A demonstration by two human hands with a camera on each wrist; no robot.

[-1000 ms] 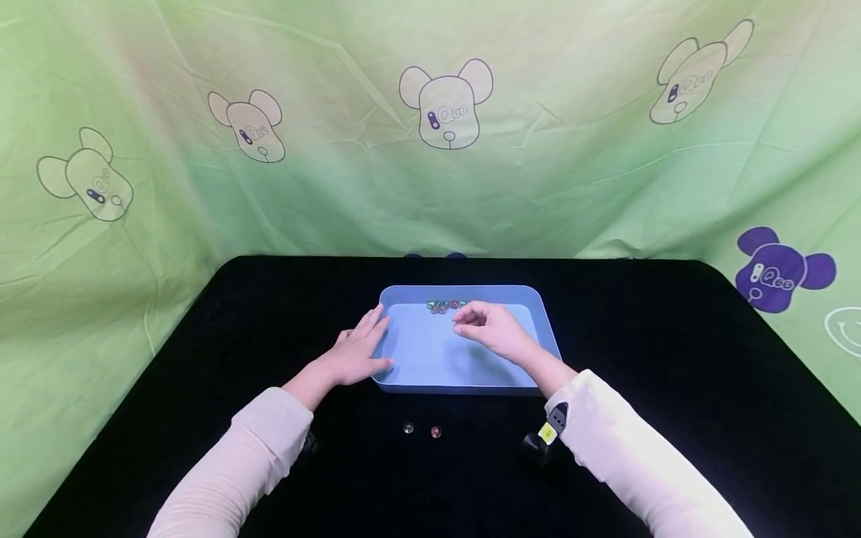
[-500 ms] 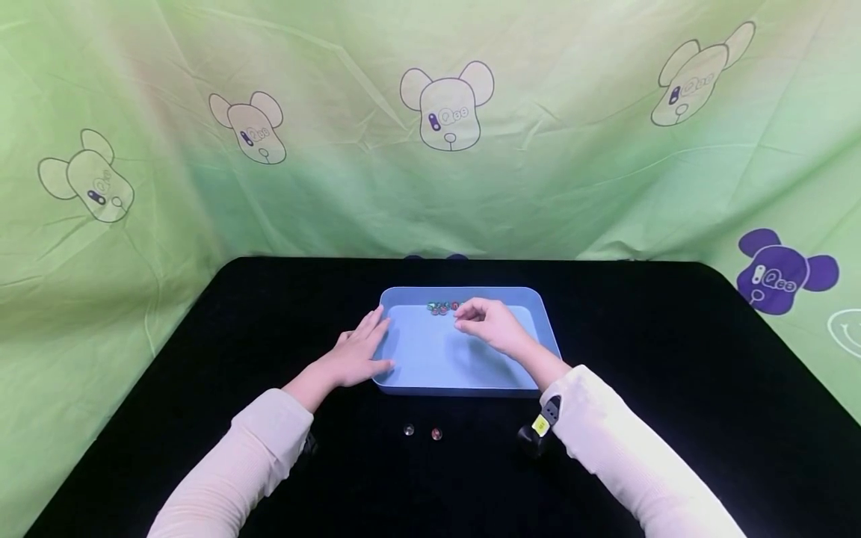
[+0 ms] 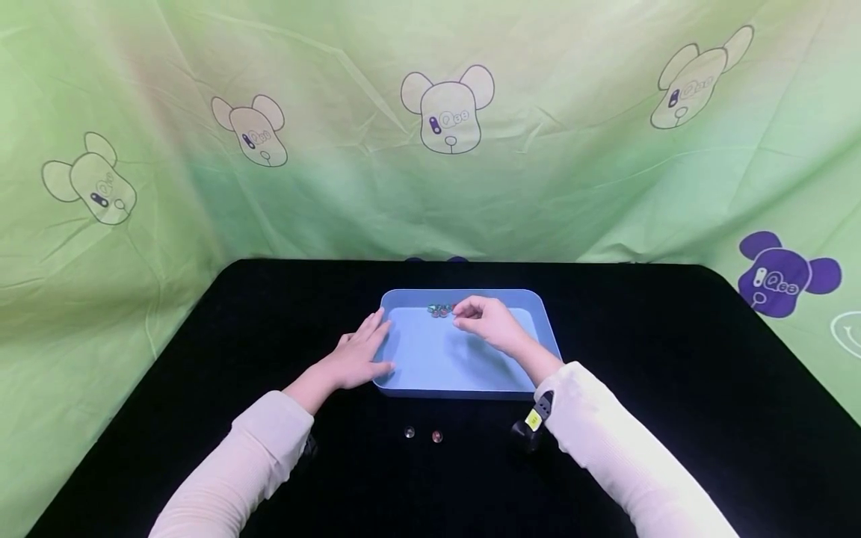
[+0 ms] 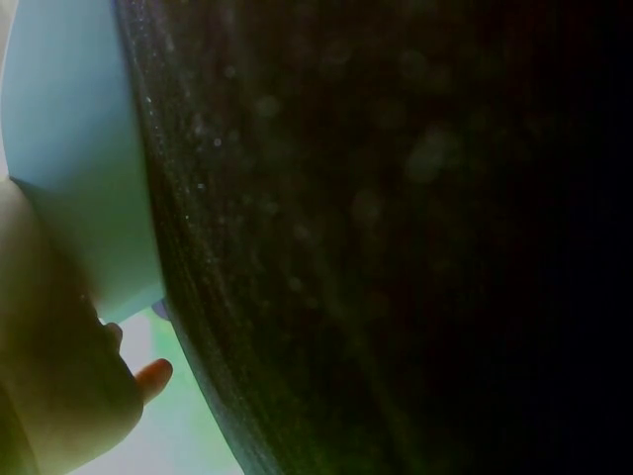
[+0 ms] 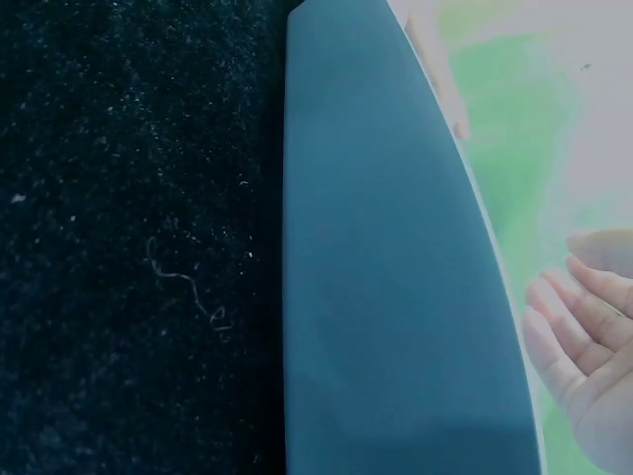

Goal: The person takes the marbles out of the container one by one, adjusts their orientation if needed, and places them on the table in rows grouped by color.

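Note:
A light blue tray [image 3: 464, 373] sits mid-table on the black cloth. Several small coloured marbles [image 3: 439, 310] lie bunched against its far wall. My right hand [image 3: 480, 317] reaches into the tray with curled fingers, its tips at the right end of that bunch. Whether the fingertips pinch a marble is hidden. The right wrist view shows the tray's outer wall [image 5: 386, 297] and loosely bent fingers [image 5: 579, 332]. My left hand [image 3: 359, 351] lies flat with straight fingers against the tray's left rim. The left wrist view shows that hand [image 4: 59, 396] beside the tray wall [image 4: 69, 148].
Two loose marbles rest on the black cloth just in front of the tray, a clear one [image 3: 409, 432] and a reddish one [image 3: 436, 436]. A green printed cloth [image 3: 430, 149] closes off the back and both sides of the table.
My right hand has slid a little forward to the far wall and now covers the red marble at the end of the bunch. The left hand has stayed put.

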